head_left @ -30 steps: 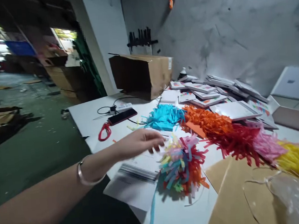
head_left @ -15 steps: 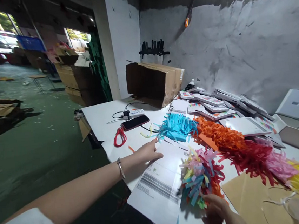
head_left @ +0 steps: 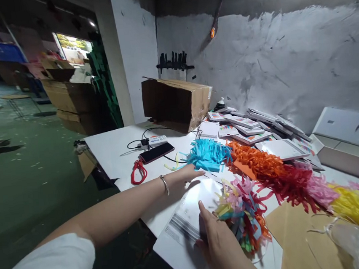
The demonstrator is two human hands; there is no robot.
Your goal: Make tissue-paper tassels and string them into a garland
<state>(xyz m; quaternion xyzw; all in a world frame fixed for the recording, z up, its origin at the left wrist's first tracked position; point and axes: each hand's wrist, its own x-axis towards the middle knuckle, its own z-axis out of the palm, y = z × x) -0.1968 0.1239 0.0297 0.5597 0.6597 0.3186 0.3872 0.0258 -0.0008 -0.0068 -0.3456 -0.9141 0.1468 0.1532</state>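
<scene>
My left hand (head_left: 186,175) reaches over the table with its fingers stretched out, at the near left edge of a bright blue fringed tissue-paper bundle (head_left: 209,153). Part of its fingertips lies against the blue strips. Nearer to me, my right hand (head_left: 220,242) has its fingers apart over a white printed sheet (head_left: 178,225) with dark barcode-like stripes. Right beside it sits a multicoloured fringed paper bundle (head_left: 242,206) in pink, yellow, blue and orange. Whether the right fingers touch that bundle I cannot tell.
Orange (head_left: 258,160), red and yellow fringed bundles run rightward along the table. Behind them lie piled flat white boxes (head_left: 244,122) and an open cardboard box (head_left: 176,103). A phone (head_left: 156,152), red cord loop (head_left: 138,172) and power strip (head_left: 156,141) lie left. A plastic bag (head_left: 356,236) is lower right.
My left hand has moved right, up to the blue bundle. My right hand has come up and left from the multicoloured bundle's lower edge over the printed sheet. The view has turned slightly right.
</scene>
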